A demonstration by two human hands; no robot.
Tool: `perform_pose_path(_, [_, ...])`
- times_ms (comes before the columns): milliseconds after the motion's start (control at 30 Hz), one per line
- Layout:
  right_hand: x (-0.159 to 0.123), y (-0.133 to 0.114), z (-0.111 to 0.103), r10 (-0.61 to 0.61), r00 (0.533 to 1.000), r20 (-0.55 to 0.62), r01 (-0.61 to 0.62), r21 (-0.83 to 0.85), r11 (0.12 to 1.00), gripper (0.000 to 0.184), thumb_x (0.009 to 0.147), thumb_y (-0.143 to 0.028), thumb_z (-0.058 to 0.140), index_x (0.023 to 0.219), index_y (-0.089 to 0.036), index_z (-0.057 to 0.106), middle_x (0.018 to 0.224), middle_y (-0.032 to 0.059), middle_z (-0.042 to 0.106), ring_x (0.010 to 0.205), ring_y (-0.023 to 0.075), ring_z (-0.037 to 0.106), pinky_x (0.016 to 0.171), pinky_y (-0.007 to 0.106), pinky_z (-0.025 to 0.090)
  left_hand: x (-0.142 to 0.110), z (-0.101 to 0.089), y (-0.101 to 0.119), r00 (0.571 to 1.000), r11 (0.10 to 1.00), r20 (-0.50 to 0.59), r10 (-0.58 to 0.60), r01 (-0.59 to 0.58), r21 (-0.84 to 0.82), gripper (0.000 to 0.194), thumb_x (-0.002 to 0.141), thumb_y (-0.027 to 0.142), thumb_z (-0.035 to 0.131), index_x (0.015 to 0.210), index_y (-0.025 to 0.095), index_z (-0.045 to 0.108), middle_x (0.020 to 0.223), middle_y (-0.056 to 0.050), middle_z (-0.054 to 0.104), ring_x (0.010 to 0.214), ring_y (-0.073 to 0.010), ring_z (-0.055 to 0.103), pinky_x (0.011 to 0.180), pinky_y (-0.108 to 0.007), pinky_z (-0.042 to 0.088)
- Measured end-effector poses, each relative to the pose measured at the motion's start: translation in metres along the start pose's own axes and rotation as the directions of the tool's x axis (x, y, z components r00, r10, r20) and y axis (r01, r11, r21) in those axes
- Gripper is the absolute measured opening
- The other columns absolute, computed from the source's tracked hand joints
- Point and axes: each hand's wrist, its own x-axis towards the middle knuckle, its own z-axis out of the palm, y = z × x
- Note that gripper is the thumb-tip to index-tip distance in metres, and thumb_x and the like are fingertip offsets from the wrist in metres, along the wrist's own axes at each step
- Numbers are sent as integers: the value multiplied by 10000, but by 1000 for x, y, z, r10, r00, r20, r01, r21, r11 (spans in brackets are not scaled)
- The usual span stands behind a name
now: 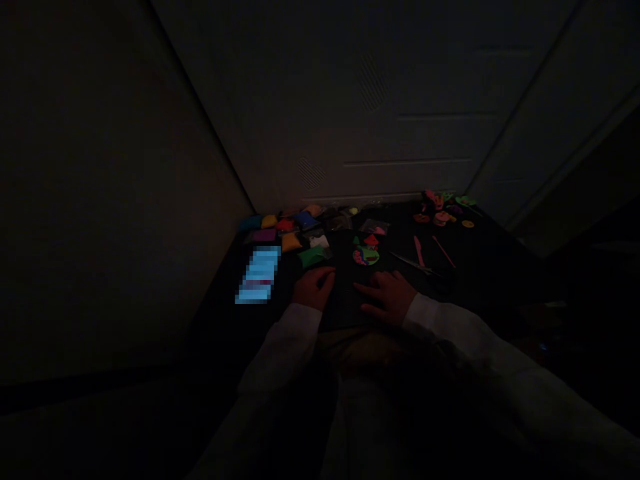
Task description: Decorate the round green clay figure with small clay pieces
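The scene is very dark. My left hand (pixel 313 288) rests on a dark mat (pixel 345 293) with its fingers curled, just below a green clay packet (pixel 313 256). My right hand (pixel 387 295) lies flat on the same mat, fingers stretched out to the left. A small multicoloured clay figure (pixel 367 251) in green, red and pink sits just beyond both hands. Nothing shows inside either hand.
Several coloured clay packets (pixel 285 230) lie at the back left beside a glowing blue screen (pixel 259 275). Pink modelling tools (pixel 419 250) and small clay pieces (pixel 443 212) lie at the right. Pale walls close in behind and on both sides.
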Motion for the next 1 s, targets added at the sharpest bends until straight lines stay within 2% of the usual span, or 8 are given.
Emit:
perform_pose_path(167, [1,1,2,15,1000,-5,-15,1,1000,532,798,-542,272,1252,-269,324,982,88,443,882,195,392,756,348,219,0,0,-1,1000,1000,5,3,-3,-3,229,743,279,469,887,180,617,855,-20,641,740,-116,571,729,-232,461])
perform_pose_path(333, [2,2,6,9,1000,-8,-9,6,1000,515,790,-553,277,1239,-306,330,971,67,447,875,186,398,753,342,223,0,-1,-1,1000,1000,20,16,-16,-3,234,740,286,470,894,183,613,876,-17,639,759,-119,571,737,-235,460])
perform_pose_path(600, [3,5,9,31,999,-40,-30,19,999,558,790,-545,290,1254,-237,324,975,85,455,870,188,409,737,332,238,0,1,-4,999,999,8,32,-32,-1,237,740,290,467,893,184,613,854,-17,641,740,-117,571,724,-232,461])
perform_pose_path(1000, [2,13,17,38,993,-115,-32,55,998,436,812,-445,335,1169,-221,444,939,67,496,833,160,436,697,310,236,2,2,-8,999,998,6,54,-54,6,235,735,288,477,894,182,613,851,-17,641,737,-113,568,726,-230,461])
